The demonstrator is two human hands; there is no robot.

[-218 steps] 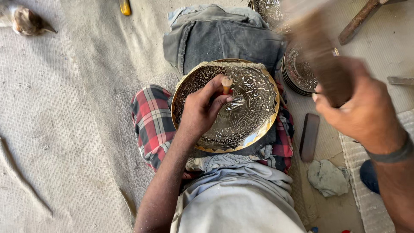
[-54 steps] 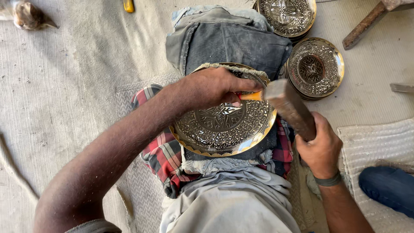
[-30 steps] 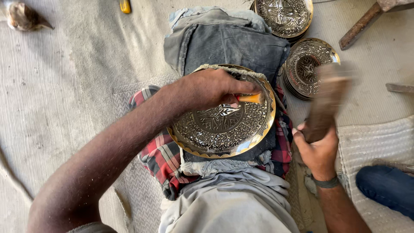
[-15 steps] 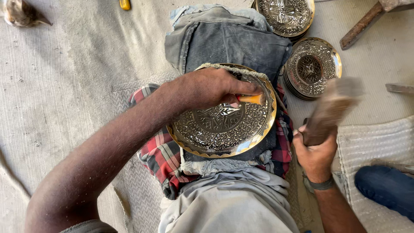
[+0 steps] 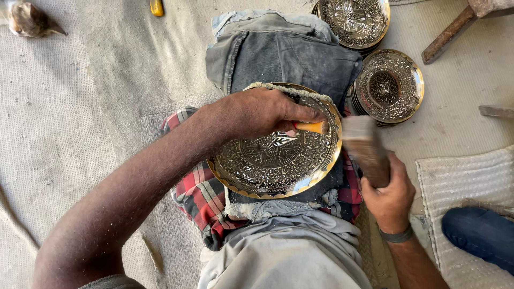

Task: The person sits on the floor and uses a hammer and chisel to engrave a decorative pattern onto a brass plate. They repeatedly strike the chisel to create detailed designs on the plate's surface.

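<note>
A round engraved brass plate (image 5: 267, 166) rests on denim and red plaid cloth over my lap. My left hand (image 5: 257, 112) lies on its upper rim and pinches a small orange-tipped chisel (image 5: 313, 127) against the metal near the right edge. My right hand (image 5: 391, 195) grips a wooden mallet (image 5: 367, 150), its blurred head just right of the chisel and close to the plate's rim.
Two stacks of engraved plates (image 5: 388, 85) (image 5: 350, 21) sit at the upper right beside folded denim (image 5: 284, 53). A wooden handle (image 5: 447, 35) lies at the far right, a yellow tool (image 5: 156, 7) at the top, a shell-like object (image 5: 29, 20) top left, a blue shoe (image 5: 479, 233) lower right.
The mallet has swung down from a raised position at the right to beside the chisel. My left hand and the plate have stayed in place.
</note>
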